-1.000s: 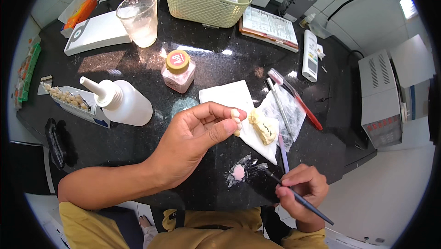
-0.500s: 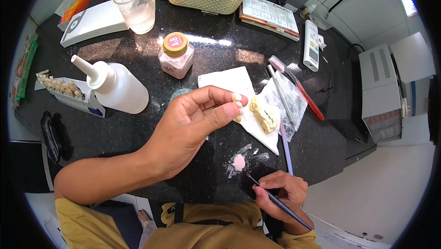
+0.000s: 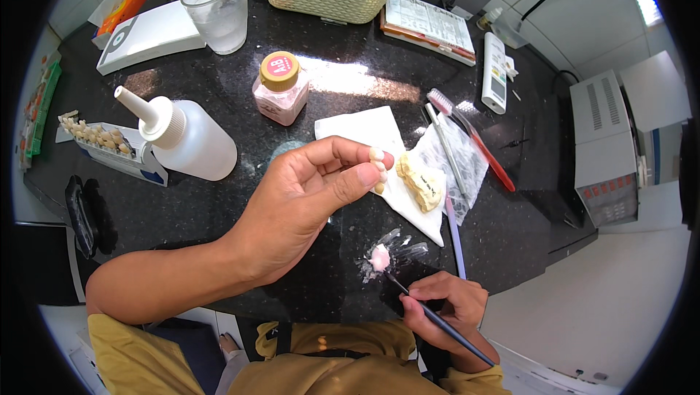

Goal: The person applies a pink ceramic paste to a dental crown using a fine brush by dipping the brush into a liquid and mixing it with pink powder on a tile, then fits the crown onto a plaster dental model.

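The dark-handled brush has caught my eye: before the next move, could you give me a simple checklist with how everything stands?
1. Dark-handled brush held in the right hand: ok.
2. Brush tip touching the pink mound: cannot tell; it is at the lower edge, contact too fine to see.
3. Tooth-shaped pieces pinched in the left hand: ok.
4. Pink mound neatly contained: not ok; whitish smears spread beside it on the black countertop.
5. Yellowish dental cast lying on the white tissue: ok.
6. Gold cap on the pink-filled jar: ok.
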`<control>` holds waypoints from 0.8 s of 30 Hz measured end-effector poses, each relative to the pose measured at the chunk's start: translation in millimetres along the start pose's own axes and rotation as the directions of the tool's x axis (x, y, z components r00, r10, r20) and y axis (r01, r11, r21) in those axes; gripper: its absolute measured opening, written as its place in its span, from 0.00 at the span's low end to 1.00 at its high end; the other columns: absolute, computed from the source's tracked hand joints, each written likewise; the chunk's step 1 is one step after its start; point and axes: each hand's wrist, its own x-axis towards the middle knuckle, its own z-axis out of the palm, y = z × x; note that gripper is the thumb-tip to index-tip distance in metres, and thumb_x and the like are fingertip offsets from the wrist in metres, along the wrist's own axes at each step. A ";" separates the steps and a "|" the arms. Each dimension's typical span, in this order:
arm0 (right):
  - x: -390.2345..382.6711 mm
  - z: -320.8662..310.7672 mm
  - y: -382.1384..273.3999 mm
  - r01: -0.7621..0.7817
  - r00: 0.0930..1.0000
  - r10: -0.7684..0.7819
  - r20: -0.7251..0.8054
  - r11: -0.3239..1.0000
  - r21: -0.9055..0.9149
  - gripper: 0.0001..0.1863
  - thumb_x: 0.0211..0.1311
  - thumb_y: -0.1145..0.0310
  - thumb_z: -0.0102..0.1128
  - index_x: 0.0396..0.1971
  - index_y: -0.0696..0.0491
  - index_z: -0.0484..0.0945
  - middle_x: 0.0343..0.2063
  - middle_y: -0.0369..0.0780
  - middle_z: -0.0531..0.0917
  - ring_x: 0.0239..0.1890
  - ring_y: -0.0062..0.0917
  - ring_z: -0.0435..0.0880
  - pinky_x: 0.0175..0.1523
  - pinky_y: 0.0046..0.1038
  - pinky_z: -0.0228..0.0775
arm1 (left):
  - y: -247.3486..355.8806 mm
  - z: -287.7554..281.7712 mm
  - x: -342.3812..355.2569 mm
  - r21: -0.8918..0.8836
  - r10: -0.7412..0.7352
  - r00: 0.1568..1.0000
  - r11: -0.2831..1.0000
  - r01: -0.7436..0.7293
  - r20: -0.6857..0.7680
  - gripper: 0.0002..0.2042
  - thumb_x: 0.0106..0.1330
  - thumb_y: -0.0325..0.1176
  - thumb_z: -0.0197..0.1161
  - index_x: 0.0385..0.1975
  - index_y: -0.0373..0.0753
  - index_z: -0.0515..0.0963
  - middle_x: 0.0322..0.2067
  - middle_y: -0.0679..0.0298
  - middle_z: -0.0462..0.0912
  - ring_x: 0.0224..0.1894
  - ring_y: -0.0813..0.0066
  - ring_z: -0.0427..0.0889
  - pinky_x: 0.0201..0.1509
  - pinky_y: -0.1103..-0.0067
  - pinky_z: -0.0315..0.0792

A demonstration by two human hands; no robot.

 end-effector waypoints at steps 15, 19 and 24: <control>-1.3 -1.6 1.9 -0.007 1.000 0.007 0.005 1.000 -0.003 0.08 0.44 0.79 0.70 0.24 0.59 0.78 0.20 0.43 0.83 0.21 0.26 0.85 0.27 0.21 0.75 | -0.9 0.1 0.3 -0.010 0.005 1.000 1.000 -0.005 -0.002 0.07 0.68 0.33 0.61 0.41 0.38 0.76 0.49 0.56 0.79 0.54 0.75 0.75 0.64 0.75 0.65; -3.7 -2.3 2.4 -0.035 0.999 0.035 0.014 0.999 -0.016 0.09 0.45 0.77 0.70 0.23 0.59 0.76 0.20 0.44 0.83 0.22 0.26 0.85 0.28 0.22 0.76 | -0.4 0.6 0.2 -0.016 0.005 1.000 1.000 -0.005 0.000 0.07 0.68 0.33 0.61 0.41 0.38 0.76 0.49 0.56 0.79 0.55 0.74 0.74 0.64 0.74 0.65; -0.3 -1.2 -0.7 -0.016 1.000 0.016 0.022 1.000 -0.006 0.08 0.44 0.79 0.70 0.24 0.60 0.78 0.20 0.43 0.83 0.22 0.26 0.85 0.27 0.21 0.76 | -1.4 -0.2 -0.7 -0.011 0.010 1.000 1.000 -0.010 0.002 0.07 0.68 0.32 0.61 0.41 0.38 0.76 0.49 0.56 0.79 0.56 0.73 0.74 0.65 0.74 0.64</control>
